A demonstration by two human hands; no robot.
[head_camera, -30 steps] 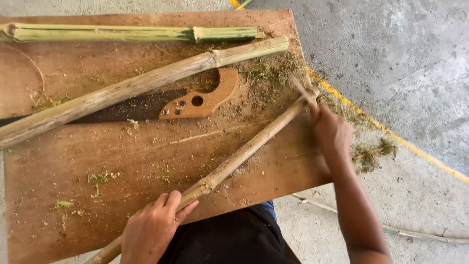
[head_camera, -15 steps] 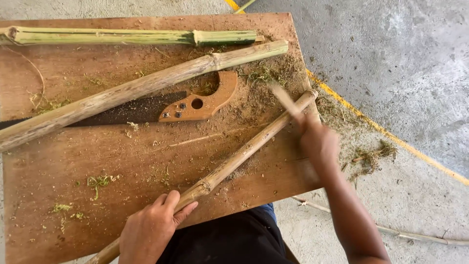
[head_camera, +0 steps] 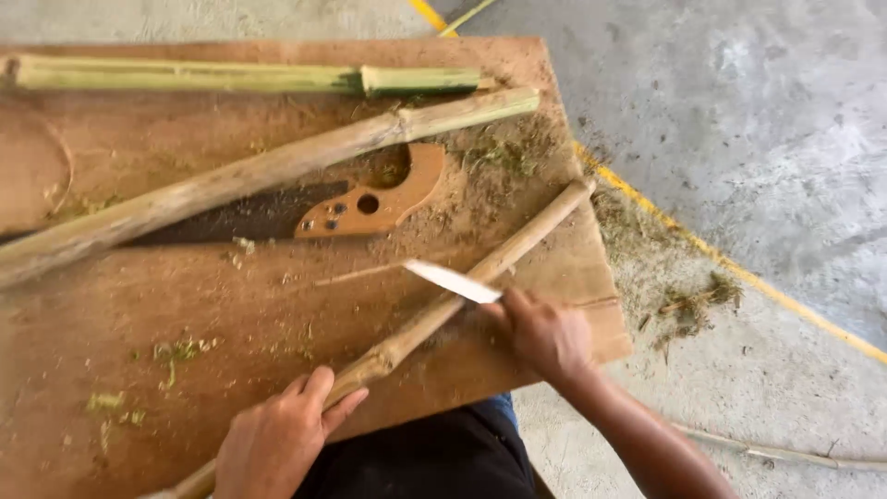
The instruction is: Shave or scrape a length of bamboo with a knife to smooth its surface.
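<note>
Stalk axis first: I log the thin brown stalk (head_camera: 462, 300) lying diagonally on the wooden bench (head_camera: 231, 305), its far end reaching the right edge of the bench, its near end running down past the front edge toward my body. My left hand (head_camera: 277, 444) is wrapped around the near part of that stalk, fingers curled over the top and thumb alongside, so it is closed on the stalk and pinning it to the board. My right hand (head_camera: 545, 333) sits just to the right of the stalk at about its middle, clenched around the handle of a knife (head_camera: 453, 280); the handle itself is hidden in the fist. The pale blade points up and left from that hand, crossing over the stalk, and I cannot tell whether the edge touches the bark or rides just above it. So the stalk lies directly left of the right hand, long axis running from front-left to right edge, with the right hand nearer the uncovered far half and the left hand nearer the front end. Farther back, a handsaw (head_camera: 370, 199) with a wooden handle lies flat under a thicker brown stalk (head_camera: 259, 176), and a green stalk (head_camera: 249, 76) lies along the back edge. Green shavings are scattered near the right edge.
</note>
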